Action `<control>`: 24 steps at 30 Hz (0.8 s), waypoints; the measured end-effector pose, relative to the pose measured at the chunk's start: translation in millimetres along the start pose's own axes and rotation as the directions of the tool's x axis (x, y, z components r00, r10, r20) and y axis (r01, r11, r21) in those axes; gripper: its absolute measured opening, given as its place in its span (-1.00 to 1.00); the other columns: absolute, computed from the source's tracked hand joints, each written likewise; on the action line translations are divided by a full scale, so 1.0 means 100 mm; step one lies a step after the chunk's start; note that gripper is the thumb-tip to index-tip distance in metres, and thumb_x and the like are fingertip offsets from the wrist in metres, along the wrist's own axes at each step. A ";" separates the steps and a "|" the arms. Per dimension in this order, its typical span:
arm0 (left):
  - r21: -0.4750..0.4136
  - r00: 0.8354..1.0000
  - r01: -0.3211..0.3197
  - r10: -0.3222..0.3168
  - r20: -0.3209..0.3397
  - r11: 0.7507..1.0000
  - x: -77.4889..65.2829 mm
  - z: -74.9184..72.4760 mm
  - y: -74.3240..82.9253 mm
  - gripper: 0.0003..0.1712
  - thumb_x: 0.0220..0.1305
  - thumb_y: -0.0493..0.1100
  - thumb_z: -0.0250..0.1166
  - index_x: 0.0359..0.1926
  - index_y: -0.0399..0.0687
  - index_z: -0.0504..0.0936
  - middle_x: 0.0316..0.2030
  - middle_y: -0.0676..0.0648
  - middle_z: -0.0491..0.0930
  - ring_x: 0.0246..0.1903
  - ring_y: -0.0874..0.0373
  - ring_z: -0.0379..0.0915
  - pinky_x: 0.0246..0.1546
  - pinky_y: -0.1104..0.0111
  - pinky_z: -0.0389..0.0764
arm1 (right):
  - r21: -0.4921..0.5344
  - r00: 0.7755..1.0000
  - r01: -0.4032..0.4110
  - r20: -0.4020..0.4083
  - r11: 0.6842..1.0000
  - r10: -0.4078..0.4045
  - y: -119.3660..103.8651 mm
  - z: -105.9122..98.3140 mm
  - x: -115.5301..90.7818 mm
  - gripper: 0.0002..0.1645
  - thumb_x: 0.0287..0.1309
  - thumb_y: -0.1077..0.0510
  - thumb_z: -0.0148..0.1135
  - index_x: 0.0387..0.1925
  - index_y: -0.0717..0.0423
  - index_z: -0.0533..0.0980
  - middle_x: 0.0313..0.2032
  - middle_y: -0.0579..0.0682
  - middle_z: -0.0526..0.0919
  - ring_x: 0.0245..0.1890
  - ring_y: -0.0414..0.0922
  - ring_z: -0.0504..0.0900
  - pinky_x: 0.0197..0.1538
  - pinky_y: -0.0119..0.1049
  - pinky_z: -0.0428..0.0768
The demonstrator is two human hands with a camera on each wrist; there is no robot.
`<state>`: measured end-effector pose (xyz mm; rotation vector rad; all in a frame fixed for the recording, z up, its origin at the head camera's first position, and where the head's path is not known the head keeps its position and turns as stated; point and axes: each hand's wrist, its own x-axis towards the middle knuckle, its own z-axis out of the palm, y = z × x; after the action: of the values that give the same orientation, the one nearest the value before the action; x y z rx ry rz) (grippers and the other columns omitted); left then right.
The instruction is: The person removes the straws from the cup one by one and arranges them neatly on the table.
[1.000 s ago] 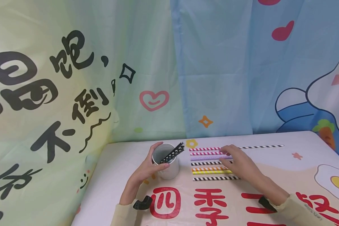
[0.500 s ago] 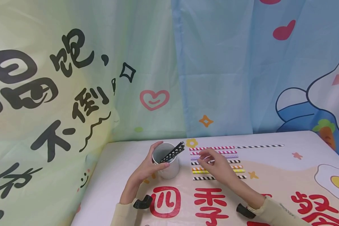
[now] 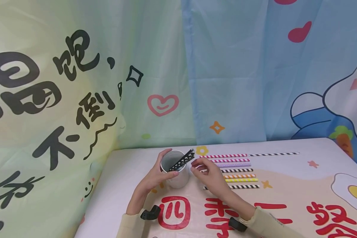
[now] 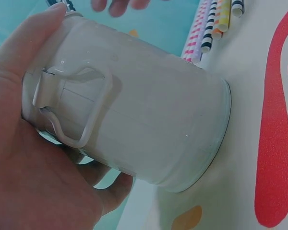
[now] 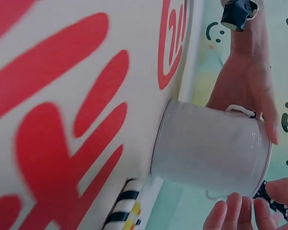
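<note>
My left hand (image 3: 154, 175) grips a white cylindrical cup (image 3: 180, 181) around its side, thumb at the rim. A small looped handle (image 4: 105, 103) shows on the cup in the left wrist view. Black paper straws with a white pattern (image 3: 182, 161) lean inside the cup, their tops past the right rim. Just right of the cup, my right hand (image 3: 212, 177) has its fingers loosely bent near those straw tops. In the right wrist view a gap separates its thumb (image 5: 283, 191) from the fingers, with nothing held in it.
A column of paper straws lies right of the cup: pink-striped (image 3: 230, 155), purple (image 3: 235, 164), orange-striped (image 3: 241, 176), yellow (image 3: 242, 180) and black-striped (image 3: 245, 187). Another black-striped straw (image 3: 273, 154) extends farther right at the back. A printed curtain (image 3: 226, 82) hangs behind the table.
My right hand has moved left from over the straw column to beside the cup, uncovering the straws' right ends. The left hand and the cup have stayed put.
</note>
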<state>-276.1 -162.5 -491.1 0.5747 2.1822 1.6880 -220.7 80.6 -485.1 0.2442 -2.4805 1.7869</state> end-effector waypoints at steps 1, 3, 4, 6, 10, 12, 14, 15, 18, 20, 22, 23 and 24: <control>-0.002 1.000 -0.001 0.001 0.001 1.000 0.00 0.00 0.00 0.06 0.20 0.01 0.45 0.54 0.30 -0.05 0.42 -0.06 0.18 0.40 -0.07 0.13 0.38 -0.17 0.29 | 0.005 1.000 0.005 0.002 1.000 -0.005 -0.01 0.02 0.01 -0.72 0.29 0.04 0.34 0.00 -0.02 0.60 -0.05 -0.06 0.67 -0.05 -0.10 0.65 -0.02 -0.35 0.64; -0.006 1.000 -0.001 0.001 0.002 1.000 0.01 0.00 0.00 0.05 0.20 0.00 0.44 0.53 0.34 -0.04 0.42 -0.05 0.19 0.40 -0.06 0.14 0.39 -0.16 0.28 | 0.013 1.000 0.015 0.001 1.000 -0.015 -0.02 0.06 0.04 -0.76 0.30 0.06 0.33 -0.02 -0.04 0.60 -0.05 -0.07 0.67 -0.05 -0.11 0.65 -0.03 -0.33 0.65; -0.008 1.000 -0.001 0.001 0.002 1.000 0.01 0.01 0.00 0.05 0.20 0.00 0.45 0.52 0.35 -0.04 0.42 -0.05 0.19 0.40 -0.06 0.14 0.39 -0.15 0.28 | 0.019 1.000 0.019 -0.002 1.000 -0.019 -0.03 0.08 0.05 -0.77 0.30 0.07 0.33 -0.03 -0.05 0.60 -0.05 -0.07 0.68 -0.06 -0.12 0.65 -0.03 -0.33 0.65; -0.011 1.000 -0.006 0.006 0.005 1.000 0.01 0.01 0.00 0.06 0.21 -0.01 0.44 0.53 0.32 -0.05 0.42 -0.06 0.19 0.40 -0.06 0.14 0.40 -0.15 0.27 | 0.020 1.000 0.030 -0.008 0.999 -0.030 -0.04 0.11 0.07 -0.78 0.30 0.08 0.33 -0.04 -0.05 0.60 -0.06 -0.07 0.68 -0.06 -0.12 0.66 -0.05 -0.33 0.65; -0.015 1.000 -0.013 0.013 0.011 1.000 0.01 0.02 0.00 0.09 0.21 -0.02 0.44 0.56 0.21 -0.09 0.43 -0.08 0.18 0.40 -0.08 0.13 0.40 -0.16 0.27 | 0.014 0.998 0.053 -0.028 0.998 -0.053 -0.04 0.14 0.08 -0.80 0.29 0.08 0.34 -0.07 -0.06 0.60 -0.09 -0.08 0.68 -0.07 -0.13 0.66 -0.07 -0.34 0.64; -0.016 1.000 -0.013 0.013 0.012 1.000 0.01 0.02 0.00 0.10 0.22 -0.02 0.44 0.56 0.19 -0.10 0.43 -0.08 0.18 0.40 -0.09 0.13 0.39 -0.16 0.27 | 0.010 0.998 0.059 -0.037 0.998 -0.059 -0.04 0.15 0.08 -0.80 0.28 0.07 0.34 -0.08 -0.07 0.60 -0.10 -0.10 0.68 -0.08 -0.13 0.65 -0.08 -0.35 0.64; -0.016 1.000 -0.011 0.011 0.011 1.000 0.01 0.02 0.01 0.10 0.22 -0.01 0.43 0.56 0.20 -0.10 0.43 -0.08 0.17 0.40 -0.09 0.13 0.39 -0.17 0.27 | 0.000 0.997 0.062 -0.047 0.998 -0.062 -0.03 0.16 0.08 -0.79 0.27 0.06 0.35 -0.07 -0.08 0.60 -0.10 -0.11 0.68 -0.08 -0.13 0.65 -0.08 -0.36 0.63; -0.015 1.000 -0.009 0.010 0.009 1.000 0.01 0.02 0.01 0.09 0.22 -0.01 0.43 0.56 0.21 -0.10 0.43 -0.08 0.17 0.40 -0.08 0.12 0.39 -0.17 0.28 | -0.004 0.997 0.062 -0.050 0.998 -0.062 -0.03 0.16 0.09 -0.78 0.27 0.06 0.36 -0.06 -0.09 0.60 -0.10 -0.12 0.68 -0.08 -0.14 0.64 -0.08 -0.36 0.63; -0.010 1.000 -0.007 0.007 0.006 1.000 0.01 0.02 0.02 0.08 0.22 0.01 0.43 0.55 0.24 -0.08 0.42 -0.08 0.18 0.40 -0.08 0.13 0.38 -0.17 0.29 | -0.017 0.997 0.058 -0.059 0.998 -0.059 -0.04 0.17 0.09 -0.76 0.26 0.05 0.37 -0.05 -0.11 0.60 -0.09 -0.13 0.67 -0.08 -0.15 0.63 -0.07 -0.38 0.63; -0.007 1.000 -0.010 0.010 0.006 1.000 0.00 0.01 0.01 0.08 0.22 0.01 0.43 0.55 0.24 -0.08 0.42 -0.09 0.18 0.39 -0.09 0.14 0.37 -0.16 0.30 | -0.026 0.996 0.051 -0.065 0.998 -0.053 -0.06 0.18 0.09 -0.76 0.25 0.05 0.38 -0.06 -0.11 0.60 -0.10 -0.13 0.67 -0.08 -0.15 0.63 -0.07 -0.37 0.63; -0.005 1.000 -0.012 0.012 0.008 1.000 0.00 0.00 0.00 0.08 0.22 0.01 0.43 0.56 0.22 -0.09 0.42 -0.11 0.18 0.39 -0.10 0.14 0.37 -0.16 0.31 | -0.039 0.996 0.048 -0.071 0.998 -0.051 -0.07 0.19 0.09 -0.76 0.24 0.05 0.39 -0.07 -0.11 0.60 -0.10 -0.12 0.67 -0.08 -0.15 0.63 -0.08 -0.38 0.64; -0.005 1.000 -0.014 0.014 0.009 1.000 0.00 0.00 0.00 0.08 0.22 0.02 0.43 0.56 0.20 -0.09 0.42 -0.11 0.18 0.39 -0.11 0.15 0.36 -0.16 0.31 | -0.049 0.996 0.044 -0.075 0.998 -0.048 -0.08 0.19 0.09 -0.76 0.23 0.05 0.39 -0.07 -0.10 0.61 -0.10 -0.12 0.67 -0.08 -0.15 0.63 -0.08 -0.38 0.64; -0.004 1.000 -0.015 0.015 0.009 1.000 -0.01 0.00 -0.01 0.09 0.22 0.02 0.42 0.56 0.19 -0.10 0.42 -0.11 0.18 0.39 -0.10 0.14 0.36 -0.15 0.32 | -0.054 0.996 0.039 -0.079 0.998 -0.044 -0.09 0.19 0.09 -0.77 0.23 0.05 0.40 -0.08 -0.10 0.61 -0.10 -0.12 0.67 -0.08 -0.15 0.64 -0.08 -0.38 0.64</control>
<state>-275.9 -163.1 -491.7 0.5987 2.1732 1.6931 -227.4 58.8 -481.6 0.2147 -2.4446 1.6794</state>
